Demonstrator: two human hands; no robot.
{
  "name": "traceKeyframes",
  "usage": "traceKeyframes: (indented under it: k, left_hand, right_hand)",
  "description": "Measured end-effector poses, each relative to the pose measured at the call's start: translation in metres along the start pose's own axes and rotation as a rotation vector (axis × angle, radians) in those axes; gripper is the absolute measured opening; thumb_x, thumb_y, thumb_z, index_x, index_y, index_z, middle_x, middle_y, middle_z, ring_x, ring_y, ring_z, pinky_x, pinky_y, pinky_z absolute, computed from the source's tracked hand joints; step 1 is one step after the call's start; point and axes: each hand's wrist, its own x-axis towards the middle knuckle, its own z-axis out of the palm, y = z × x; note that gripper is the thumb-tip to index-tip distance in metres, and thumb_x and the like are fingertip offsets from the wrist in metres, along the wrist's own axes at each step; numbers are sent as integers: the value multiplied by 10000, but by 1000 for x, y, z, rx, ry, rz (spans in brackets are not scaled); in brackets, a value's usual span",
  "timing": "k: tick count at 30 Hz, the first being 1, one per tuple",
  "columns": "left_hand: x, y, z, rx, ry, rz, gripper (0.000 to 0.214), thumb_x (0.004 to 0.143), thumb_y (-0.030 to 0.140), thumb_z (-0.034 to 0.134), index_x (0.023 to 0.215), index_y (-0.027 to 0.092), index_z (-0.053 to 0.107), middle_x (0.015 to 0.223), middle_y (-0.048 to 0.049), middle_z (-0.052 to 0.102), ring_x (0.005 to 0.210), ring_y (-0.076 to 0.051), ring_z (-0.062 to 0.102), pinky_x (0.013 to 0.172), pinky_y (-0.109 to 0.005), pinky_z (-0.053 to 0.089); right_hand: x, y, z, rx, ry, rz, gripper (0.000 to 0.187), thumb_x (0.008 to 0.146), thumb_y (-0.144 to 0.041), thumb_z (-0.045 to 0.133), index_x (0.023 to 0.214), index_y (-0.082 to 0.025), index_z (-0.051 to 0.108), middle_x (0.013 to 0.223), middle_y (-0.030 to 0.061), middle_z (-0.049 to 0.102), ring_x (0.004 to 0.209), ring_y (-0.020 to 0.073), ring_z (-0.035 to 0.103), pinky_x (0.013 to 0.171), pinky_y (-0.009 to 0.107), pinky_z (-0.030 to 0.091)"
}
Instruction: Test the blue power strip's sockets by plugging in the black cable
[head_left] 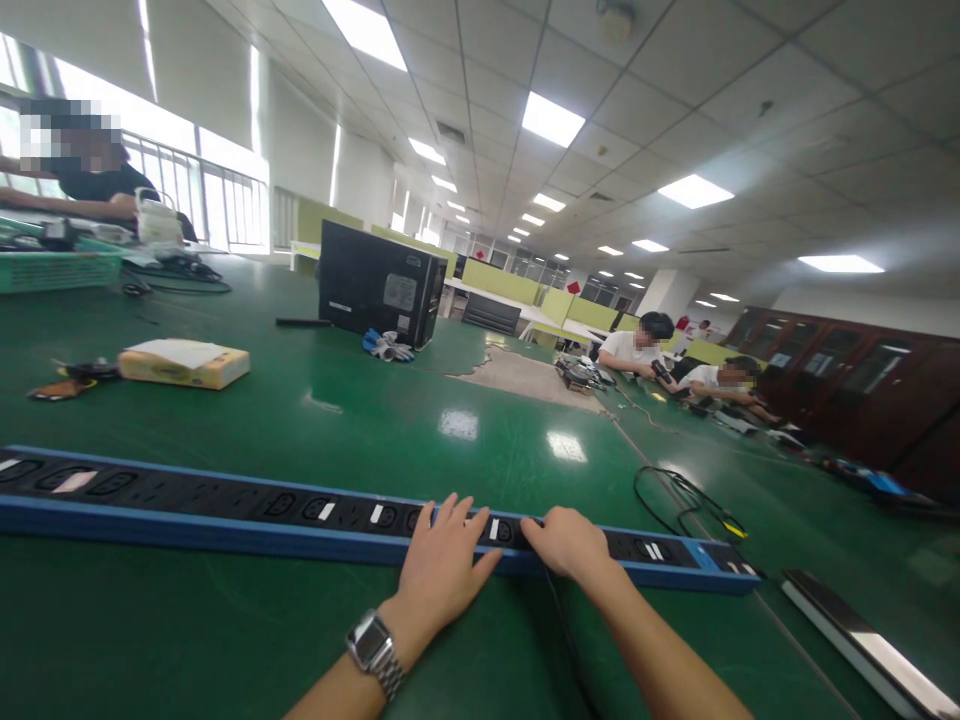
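A long blue-and-black power strip with rows of sockets and small white labels lies across the table in front of me. My left hand rests on it, palm down, fingers spread, a metal-banded watch on the wrist. Just to its right, my right hand is closed over the strip with its fingers curled. From beneath that hand a black power cord runs down toward the bottom edge of the view. The cord's end is hidden by the hand.
On the green table stand a black computer case, gloves, a tissue pack and a green basket. A coiled cable and a flat device lie right. Several people sit farther off.
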Motion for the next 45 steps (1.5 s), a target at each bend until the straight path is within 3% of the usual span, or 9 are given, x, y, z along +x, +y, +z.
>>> traceKeyframes:
  k: [5,9,12,14,17,23,31,40,45]
  left_hand:
    - [5,6,9,24,119,-12,405,913,436,450,1248,256,588,1242,-97,605,1211,-302,473,1061,-513,261]
    - [4,6,9,37,124,3,396,909,438,465,1240,261,593,1225,-93,607,1189,-300,479,1047,-502,277]
    - [5,6,8,50,118,16,401,914,435,457,1245,253,591,1230,-99,604,1203,-303,470,1047,-499,274]
    - [5,6,7,57,112,19,403,912,431,461,1248,248,590,1232,-103,606,1206,-306,472,1045,-500,274]
    - [4,6,7,56,119,21,399,908,426,470,1243,249,595,1231,-102,609,1203,-305,478,1047,-499,273]
    - [4,6,9,55,141,21,401,908,427,462,1244,253,598,1246,-99,607,1214,-303,473,1061,-495,264]
    - [5,7,7,103,107,20,412,918,425,438,1267,258,580,1257,-96,601,1224,-305,467,1055,-495,268]
    - [4,7,8,107,104,22,419,926,434,421,1279,263,568,1274,-94,588,1231,-300,458,1062,-491,259]
    - [4,8,6,106,101,23,416,922,429,433,1277,261,570,1262,-93,593,1220,-297,470,1060,-485,273]
  right_hand:
    - [1,2,-4,41,128,-65,436,806,-492,456,669,-170,716,744,119,728,747,254,682,628,295,457]
    - [-9,18,-52,127,306,-70,477,862,-494,383,591,-180,617,637,44,660,648,170,618,552,235,393]
    - [-20,51,-95,225,430,-59,565,887,-605,271,667,-182,575,613,21,602,622,155,588,521,228,386]
    - [-25,80,-105,484,377,4,545,856,-659,301,741,-192,556,597,4,585,517,141,559,467,231,393]
    - [-26,122,-86,578,239,119,532,868,-652,241,799,-207,524,572,-12,561,422,131,507,406,238,368]
    - [-3,169,-21,280,198,131,428,876,-486,386,563,-212,486,533,25,560,560,176,560,533,262,385]
    - [23,165,-9,-23,104,106,420,914,-465,416,708,-172,636,820,124,702,820,232,646,680,284,388]
    - [19,149,-5,-168,3,141,585,932,-518,281,980,-104,691,1040,214,690,989,345,644,795,432,444]
    - [16,145,-8,-196,-46,112,621,948,-506,226,1021,-105,695,1093,208,679,1053,334,627,863,449,439]
